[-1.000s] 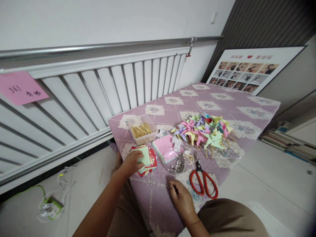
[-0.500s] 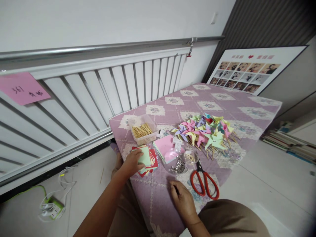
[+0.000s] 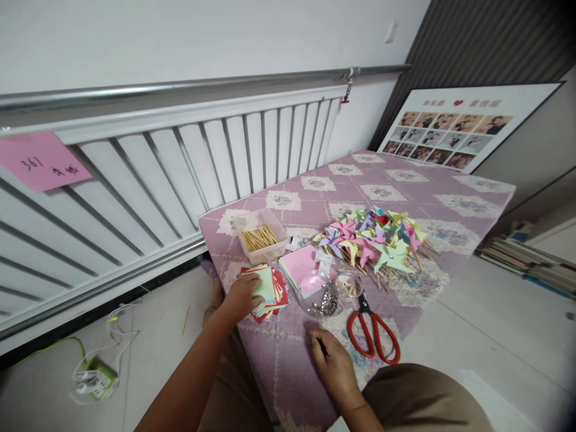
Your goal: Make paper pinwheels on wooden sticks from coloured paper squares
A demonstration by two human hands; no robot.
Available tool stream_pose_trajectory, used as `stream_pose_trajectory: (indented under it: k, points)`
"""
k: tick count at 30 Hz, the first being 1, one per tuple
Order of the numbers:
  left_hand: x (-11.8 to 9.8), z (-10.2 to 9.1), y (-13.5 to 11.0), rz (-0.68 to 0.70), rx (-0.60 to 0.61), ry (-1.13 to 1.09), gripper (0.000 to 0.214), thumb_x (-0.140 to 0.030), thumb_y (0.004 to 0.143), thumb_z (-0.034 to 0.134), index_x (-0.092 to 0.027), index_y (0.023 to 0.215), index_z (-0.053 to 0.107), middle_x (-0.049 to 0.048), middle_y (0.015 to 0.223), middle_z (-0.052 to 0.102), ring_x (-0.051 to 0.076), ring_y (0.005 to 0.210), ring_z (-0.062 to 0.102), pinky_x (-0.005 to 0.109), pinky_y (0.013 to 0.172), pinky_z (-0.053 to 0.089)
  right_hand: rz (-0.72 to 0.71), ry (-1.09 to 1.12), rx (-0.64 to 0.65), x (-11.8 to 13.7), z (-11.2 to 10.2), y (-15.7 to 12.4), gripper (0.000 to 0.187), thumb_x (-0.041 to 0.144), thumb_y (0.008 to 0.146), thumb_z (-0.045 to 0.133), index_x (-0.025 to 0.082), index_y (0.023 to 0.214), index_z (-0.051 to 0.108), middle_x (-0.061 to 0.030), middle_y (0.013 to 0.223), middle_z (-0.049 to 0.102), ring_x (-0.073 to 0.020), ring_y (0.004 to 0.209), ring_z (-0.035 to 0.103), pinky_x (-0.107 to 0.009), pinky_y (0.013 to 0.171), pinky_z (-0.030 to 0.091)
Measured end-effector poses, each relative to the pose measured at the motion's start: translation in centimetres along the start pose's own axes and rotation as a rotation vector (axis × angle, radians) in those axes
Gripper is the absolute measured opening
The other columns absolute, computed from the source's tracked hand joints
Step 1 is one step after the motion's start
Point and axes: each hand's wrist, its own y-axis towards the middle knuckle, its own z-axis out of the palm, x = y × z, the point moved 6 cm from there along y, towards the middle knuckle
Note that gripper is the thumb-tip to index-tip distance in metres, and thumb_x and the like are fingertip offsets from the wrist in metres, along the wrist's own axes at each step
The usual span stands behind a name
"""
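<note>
My left hand [image 3: 238, 298] rests on a stack of small coloured paper squares [image 3: 269, 290], fingers curled over the pale green top sheet and pinching its edge. My right hand [image 3: 332, 363] lies on the purple quilted cover [image 3: 288, 354] in front of me, its fingers curled round a small dark thing I cannot make out. Red-handled scissors [image 3: 373, 333] lie just right of that hand. A clear dish of metal pins [image 3: 324, 303] sits between the two hands.
A clear box of wooden sticks [image 3: 260, 239], a pink paper pad [image 3: 299, 264], a small cup of sticks [image 3: 348, 286] and a heap of paper pinwheels [image 3: 373, 243] lie farther back. White radiator [image 3: 180, 162] on the left; power strip [image 3: 92, 378] on the floor; photo board [image 3: 454, 129] behind.
</note>
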Motion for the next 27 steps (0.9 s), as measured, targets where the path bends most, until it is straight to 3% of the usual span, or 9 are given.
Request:
stream_pose_trajectory:
  k: [14,22,27]
  points:
    - [0.5,-0.5,0.5,0.001,-0.028,-0.112,0.029,-0.025,0.082,0.053,-0.018,0.107,0.066,0.0109,0.118,0.064,0.024,0.111,0.056,0.041,0.102,0.040,-0.003,0.013,-0.033,0.2,-0.2,0.0,0.020,0.024,0.088,0.045,0.020,0.089,0.064,-0.0074,0.085,0.071,-0.0214,0.080,0.068,-0.031,0.073,0.055]
    - [0.2,-1.9,0.9,-0.074,-0.059,-0.212,0.022,-0.026,0.085,0.047,-0.018,0.080,0.067,0.0095,0.098,0.070,0.022,0.095,0.062,0.036,0.089,0.047,-0.005,0.004,-0.030,0.1,-0.2,-0.1,0.019,0.023,0.089,0.045,0.020,0.088,0.063,-0.0065,0.084,0.071,-0.0207,0.079,0.068,-0.030,0.072,0.054]
    - [0.3,-3.0,0.8,-0.147,-0.118,-0.283,0.025,-0.027,0.086,0.044,-0.018,0.090,0.067,0.0077,0.099,0.070,0.020,0.092,0.062,0.034,0.085,0.047,-0.024,-0.005,-0.043,0.1,-0.2,-0.1,0.019,0.023,0.088,0.045,0.020,0.088,0.064,-0.0066,0.084,0.071,-0.0207,0.079,0.068,-0.030,0.072,0.054]
